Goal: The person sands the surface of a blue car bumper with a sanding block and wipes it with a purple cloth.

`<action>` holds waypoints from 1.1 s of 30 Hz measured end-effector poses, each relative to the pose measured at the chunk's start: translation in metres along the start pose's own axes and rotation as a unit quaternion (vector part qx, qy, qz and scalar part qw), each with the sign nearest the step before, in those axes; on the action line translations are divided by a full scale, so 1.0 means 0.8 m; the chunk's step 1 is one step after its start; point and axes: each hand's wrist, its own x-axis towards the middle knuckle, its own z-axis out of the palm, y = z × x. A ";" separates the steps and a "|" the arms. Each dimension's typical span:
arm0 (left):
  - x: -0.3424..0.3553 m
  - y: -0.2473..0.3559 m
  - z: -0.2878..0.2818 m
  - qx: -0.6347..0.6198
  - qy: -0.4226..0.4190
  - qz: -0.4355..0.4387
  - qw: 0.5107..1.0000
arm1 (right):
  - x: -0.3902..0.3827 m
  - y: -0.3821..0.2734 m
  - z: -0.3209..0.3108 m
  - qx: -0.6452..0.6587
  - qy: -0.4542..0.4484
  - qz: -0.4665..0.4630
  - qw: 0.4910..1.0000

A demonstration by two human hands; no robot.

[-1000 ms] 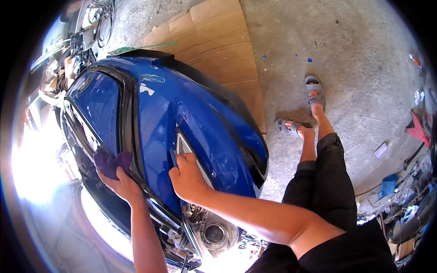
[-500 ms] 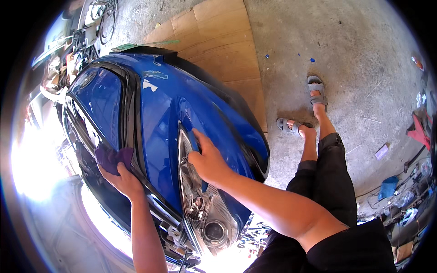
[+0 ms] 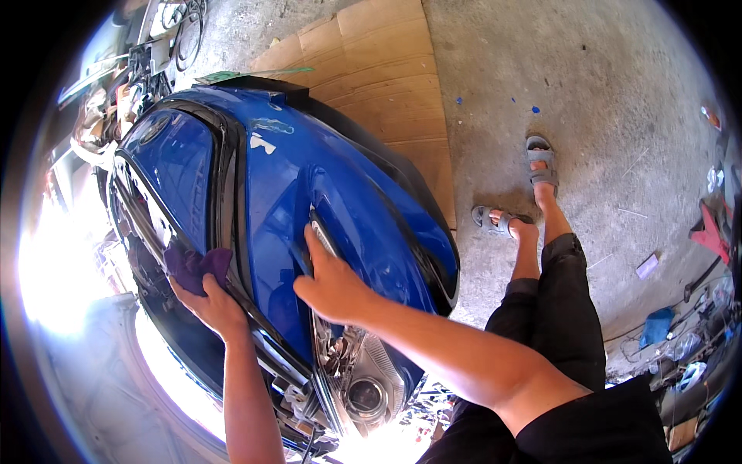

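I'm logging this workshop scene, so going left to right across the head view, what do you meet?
Purple cloth under the left hand → left hand → right hand on the glossy blue car bumper → grey strapped sandal on the near foot → second grey sandal → small blue rag on the concrete floor.

Single head-worn fisheye view, looking steeply down from close above onto the glossy blue car bumper [image 3: 309, 201] and grey concrete floor [image 3: 587, 85]; edges curve.

I'm pressing my right hand [image 3: 334, 284] on the blue bumper [image 3: 325, 193], my left hand [image 3: 212, 305] gripping a purple cloth [image 3: 193, 264] against its grille side.
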 end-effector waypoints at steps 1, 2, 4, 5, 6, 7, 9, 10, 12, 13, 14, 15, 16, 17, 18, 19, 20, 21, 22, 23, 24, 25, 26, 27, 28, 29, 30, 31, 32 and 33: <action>0.001 -0.001 0.001 -0.001 0.000 0.004 1.000 | 0.011 -0.001 -0.004 -0.009 0.007 -0.006 1.000; 0.001 -0.003 0.001 0.001 0.001 0.004 1.000 | 0.016 -0.003 -0.005 -0.019 0.014 -0.013 1.000; 0.002 -0.005 0.003 0.001 0.006 0.001 1.000 | 0.001 0.006 0.003 -0.057 0.028 -0.050 0.997; 0.003 -0.006 0.005 -0.003 0.002 0.005 1.000 | -0.011 0.019 0.011 -0.080 0.038 -0.089 0.992; 0.004 -0.007 0.008 -0.008 -0.002 0.009 1.000 | -0.017 0.032 0.013 -0.102 0.048 -0.129 0.985; 0.004 -0.014 0.004 -0.006 -0.001 0.009 1.000 | -0.024 0.024 0.000 -0.048 -0.023 -0.067 0.996; 0.000 -0.012 0.001 0.020 0.005 0.013 1.000 | -0.029 0.010 -0.037 0.047 -0.110 0.059 0.991; 0.001 -0.009 0.001 0.032 0.013 0.016 0.999 | -0.024 0.006 -0.055 0.092 -0.140 0.114 0.979; 0.003 -0.010 -0.002 0.040 0.012 0.010 0.999 | -0.016 0.007 -0.081 0.330 -0.023 0.158 0.930; 0.002 -0.010 0.000 0.042 0.009 0.006 0.999 | -0.011 0.020 -0.103 0.352 -0.061 0.145 0.923; 0.002 -0.007 0.000 0.037 0.007 0.004 0.999 | -0.010 0.017 -0.108 0.372 -0.033 0.133 0.918; 0.003 -0.002 0.000 0.032 0.005 0.003 0.999 | -0.007 0.017 -0.117 0.384 -0.047 0.122 0.914; 0.002 0.000 -0.001 0.028 0.001 0.001 1.000 | -0.005 0.018 -0.126 0.397 -0.059 0.113 0.909; 0.001 0.000 -0.001 0.031 0.000 0.004 1.000 | -0.002 0.023 -0.130 0.391 -0.034 0.119 0.912; 0.001 0.000 0.000 0.033 0.000 0.008 0.999 | 0.002 0.032 -0.133 0.384 -0.010 0.124 0.915; 0.001 -0.001 0.000 0.036 0.000 0.011 0.999 | 0.005 0.029 -0.133 0.377 0.014 0.129 0.917; 0.001 -0.001 -0.001 0.035 0.002 0.010 0.999 | 0.006 0.025 -0.133 0.372 0.044 0.117 0.920; 0.001 -0.001 -0.001 0.033 0.003 0.010 0.999 | 0.007 0.022 -0.133 0.367 0.073 0.104 0.921; -0.001 -0.002 -0.001 0.033 0.005 0.009 0.999 | 0.007 0.014 -0.132 0.362 0.102 0.092 0.922; -0.001 -0.004 -0.001 0.039 0.006 0.008 0.999 | 0.004 0.007 -0.141 0.358 0.027 0.052 0.932; 0.000 -0.008 -0.001 0.045 0.008 0.007 0.999 | 0.005 0.005 -0.145 0.340 0.043 0.068 0.937; 0.000 -0.009 0.000 0.051 0.008 0.008 0.999 | 0.006 0.004 -0.149 0.322 0.059 0.084 0.941; 0.000 -0.008 0.000 0.052 0.007 0.004 0.999 | 0.006 0.002 -0.151 0.305 0.075 0.099 0.944; 0.001 -0.007 -0.001 0.053 0.006 0.001 0.999 | 0.006 0.001 -0.152 0.312 0.076 0.102 0.942; 0.001 -0.007 -0.002 0.056 0.005 -0.001 0.998 | 0.006 -0.002 -0.151 0.320 0.077 0.106 0.938; 0.001 -0.007 -0.002 0.057 0.006 -0.002 0.998 | 0.006 -0.003 -0.151 0.328 0.077 0.109 0.935; 0.001 -0.008 -0.003 0.058 0.007 -0.002 0.998 | 0.007 0.000 -0.151 0.340 0.071 0.101 0.932; 0.001 -0.007 -0.002 0.058 0.008 -0.002 0.998 | 0.009 0.003 -0.152 0.352 0.066 0.093 0.929; 0.001 -0.008 -0.001 0.057 0.009 0.001 0.998 | 0.010 0.005 -0.153 0.364 0.061 0.085 0.926; 0.001 -0.009 0.001 0.057 0.010 0.003 0.998 | 0.009 0.007 -0.154 0.358 0.065 0.075 0.928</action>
